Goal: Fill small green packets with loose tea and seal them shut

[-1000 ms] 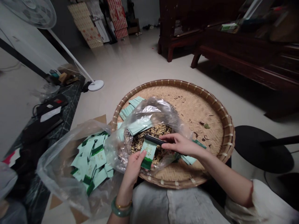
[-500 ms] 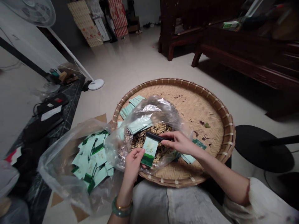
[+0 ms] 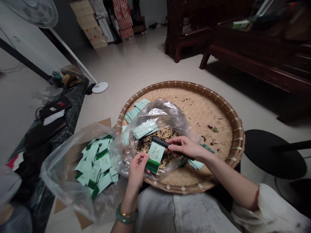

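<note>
In a dim room with a pale floor (image 3: 136, 64), a white fan (image 3: 100, 87) stands at left and dark wooden furniture (image 3: 233, 61) at right. A round woven tray (image 3: 209, 110) sits before a seated person. In it, an open clear bag (image 3: 162, 111) holds a loose dried mix (image 3: 167, 132). Above the mix, the left hand (image 3: 138, 164) pinches a green packet (image 3: 155, 152) by its dark lower end. The right hand (image 3: 183, 148), fingers closed around a black bar (image 3: 159, 141), holds it across the packet's upper end. Left of the tray, a second bag (image 3: 58, 174) contains many similar packets (image 3: 103, 163).
</note>
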### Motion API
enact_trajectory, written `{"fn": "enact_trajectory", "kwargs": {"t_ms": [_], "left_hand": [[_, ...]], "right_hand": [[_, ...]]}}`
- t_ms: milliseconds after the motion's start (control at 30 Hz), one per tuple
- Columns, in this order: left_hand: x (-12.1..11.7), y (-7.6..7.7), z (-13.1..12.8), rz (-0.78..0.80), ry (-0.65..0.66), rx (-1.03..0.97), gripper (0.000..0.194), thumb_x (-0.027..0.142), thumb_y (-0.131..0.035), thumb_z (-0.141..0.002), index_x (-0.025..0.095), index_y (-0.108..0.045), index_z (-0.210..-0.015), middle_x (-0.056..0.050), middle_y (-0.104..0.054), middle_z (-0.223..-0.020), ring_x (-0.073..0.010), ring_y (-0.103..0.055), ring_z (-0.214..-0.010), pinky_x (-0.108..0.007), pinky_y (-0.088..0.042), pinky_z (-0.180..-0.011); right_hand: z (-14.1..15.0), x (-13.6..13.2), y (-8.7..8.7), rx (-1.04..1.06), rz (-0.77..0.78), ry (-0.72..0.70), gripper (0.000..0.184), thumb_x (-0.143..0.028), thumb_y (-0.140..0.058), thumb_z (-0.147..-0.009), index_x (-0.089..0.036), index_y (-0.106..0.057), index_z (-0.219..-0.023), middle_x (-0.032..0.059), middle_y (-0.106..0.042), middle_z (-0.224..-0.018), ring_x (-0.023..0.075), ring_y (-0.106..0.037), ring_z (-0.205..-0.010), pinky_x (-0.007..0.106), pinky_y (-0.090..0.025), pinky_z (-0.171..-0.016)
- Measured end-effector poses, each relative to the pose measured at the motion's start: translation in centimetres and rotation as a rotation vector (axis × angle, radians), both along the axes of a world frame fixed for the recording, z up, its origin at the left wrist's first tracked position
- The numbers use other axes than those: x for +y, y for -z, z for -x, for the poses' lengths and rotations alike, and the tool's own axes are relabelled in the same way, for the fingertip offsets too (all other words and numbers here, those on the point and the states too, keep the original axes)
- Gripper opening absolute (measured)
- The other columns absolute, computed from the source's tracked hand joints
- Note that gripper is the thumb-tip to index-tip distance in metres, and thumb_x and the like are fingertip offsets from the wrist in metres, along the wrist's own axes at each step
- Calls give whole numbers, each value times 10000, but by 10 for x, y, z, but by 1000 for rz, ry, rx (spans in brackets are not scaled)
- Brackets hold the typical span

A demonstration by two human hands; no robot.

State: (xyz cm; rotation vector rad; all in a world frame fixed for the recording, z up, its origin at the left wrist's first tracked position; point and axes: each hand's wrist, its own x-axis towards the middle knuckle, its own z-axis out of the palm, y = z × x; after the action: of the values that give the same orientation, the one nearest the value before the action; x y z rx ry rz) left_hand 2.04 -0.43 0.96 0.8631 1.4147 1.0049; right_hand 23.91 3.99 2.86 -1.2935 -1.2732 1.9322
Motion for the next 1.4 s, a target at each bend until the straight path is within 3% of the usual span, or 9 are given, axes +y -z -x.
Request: {"fn": "enact_trajectory", "kwargs": {"t_ms": [333, 667, 900, 1100, 1233, 1300, 1400], "left_hand": [[4, 1, 3, -34, -39, -26, 355, 482, -735, -637, 162, -583, -668, 62, -531, -497, -73, -469, -396, -163, -381, -355], [1, -6, 2, -13, 21, 60, 334, 465, -733, -636, 156, -611, -668, 41, -549, -525, -92, -500, -433, -162, -394, -349], [3, -5, 4, -28, 32, 75, 329, 458, -727, -644, 150, -617, -678, 34, -560, -541, -93, -507, -444, -169, -418, -363], [3, -1, 3, -33, 50, 84, 338, 467, -708, -661, 145, -608, -685, 35, -551, -560, -88, -504, -463, -161, -423, -365], [5, 1, 6, -64, 25, 107, 338, 472, -686, -675, 146, -599, -696, 38, -542, -561, -88, -501, -468, -160, -427, -363], [7, 1, 10, -76, -13, 126, 342, 478, -680, -676, 148, -596, -704, 35, -549, -571, -92, -504, -478, -162, -431, -363], [8, 1, 15, -79, -17, 147, 343, 479, -680, -675, 147, -601, -707, 33, -548, -582, -96, -505, -491, -168, -440, -372]], "right_hand": [[-12, 1, -6, 122, 70, -32, 492, -513, -715, -679, -130, -651, -981, 33, -635, -785, 74, -498, -548, 176, -382, -426], [-2, -1, -1, -171, -159, -13, 465, -459, -679, -718, -136, -649, -1052, -27, -528, -633, 81, -414, -494, 211, -355, -442], [-3, 0, -1, -61, -90, -14, 512, -496, -675, -712, -131, -633, -1068, -31, -506, -621, 92, -436, -512, 210, -369, -430], [-2, 1, -2, -81, -131, -16, 458, -494, -676, -713, -127, -651, -986, -27, -537, -603, 85, -439, -489, 206, -366, -426], [-8, 5, 0, -62, -101, -31, 442, -482, -631, -762, -127, -631, -1025, 17, -621, -700, 92, -480, -494, 214, -368, -425], [-17, 9, 3, -211, -208, -6, 416, -448, -592, -806, -135, -627, -1078, 59, -667, -788, 126, -549, -555, 241, -420, -476], [-29, 15, 13, -598, -556, 52, 403, -378, -583, -835, -132, -611, -1154, 133, -688, -994, 237, -638, -820, 342, -498, -693]]}}
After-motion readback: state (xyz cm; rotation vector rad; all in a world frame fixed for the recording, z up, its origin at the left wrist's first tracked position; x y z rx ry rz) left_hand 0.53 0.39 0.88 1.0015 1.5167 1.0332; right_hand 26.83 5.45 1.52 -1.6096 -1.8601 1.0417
